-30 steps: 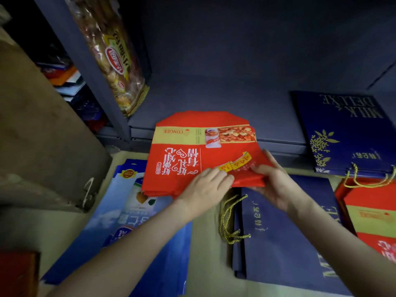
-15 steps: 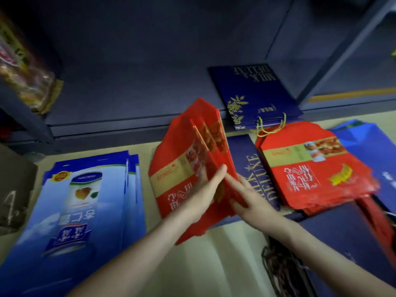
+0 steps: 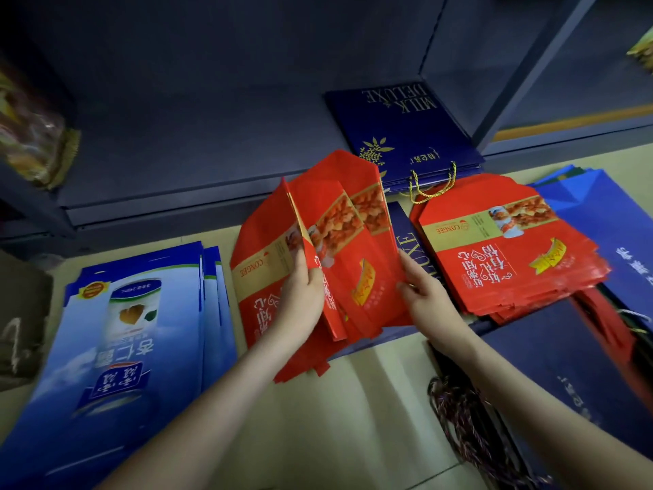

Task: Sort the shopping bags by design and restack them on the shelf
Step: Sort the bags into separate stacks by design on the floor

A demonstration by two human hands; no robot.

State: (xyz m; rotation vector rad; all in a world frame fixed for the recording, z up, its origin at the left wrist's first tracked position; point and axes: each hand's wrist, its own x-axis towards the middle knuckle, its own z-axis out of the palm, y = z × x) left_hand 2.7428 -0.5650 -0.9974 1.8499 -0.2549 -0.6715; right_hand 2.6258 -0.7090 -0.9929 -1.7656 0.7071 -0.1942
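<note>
Our left grip (image 3: 301,305) pinches the fanned red bags (image 3: 357,267) mid-fan; our right grip (image 3: 424,299) clasps their right edge. The red stack (image 3: 505,274) lies just right, and beige floor (image 3: 360,419) shows nearer us.

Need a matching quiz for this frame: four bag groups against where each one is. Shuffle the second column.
Things:
1. fanned red bags
2. flat red stack
3. navy bags with gold handles
4. light blue bags

Places:
A. on the shelf
B. on the floor, far left
C. gripped by the left hand and right hand
D. lying flat, right of both hands

Pairs: 1-C, 2-D, 3-A, 4-B
</note>
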